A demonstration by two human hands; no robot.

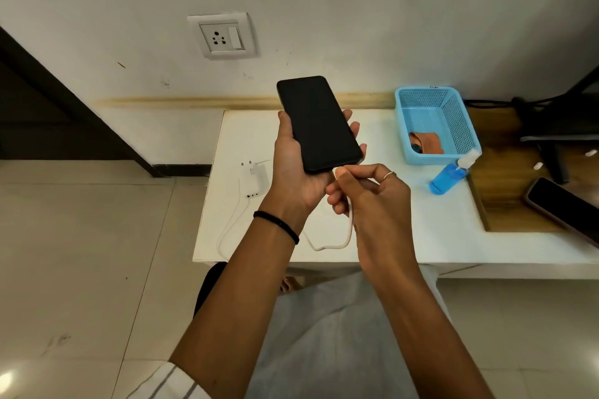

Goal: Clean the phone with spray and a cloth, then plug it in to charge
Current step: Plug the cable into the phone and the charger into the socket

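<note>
Misalignment is my worry: my left hand [293, 168] cradles the black glass-fronted phone [319, 123] above the white tabletop [405, 223], while my right hand [366, 194] pinches the white charging cable [348, 230] at its 6 o'clock edge; a skewed push could jam the plug or slip the phone.

Soft, even indoor light, a glare spot on the floor tiles [6, 379], wide-angle bending at edges, slightly soft focus.

- Blue mesh basket [418, 126], right of and beyond the grip, on white table [421, 236].
- Second dark phone [564, 207], far right, on wooden surface [505, 191].
- Black chair base [551, 139], beyond, far right.
</note>
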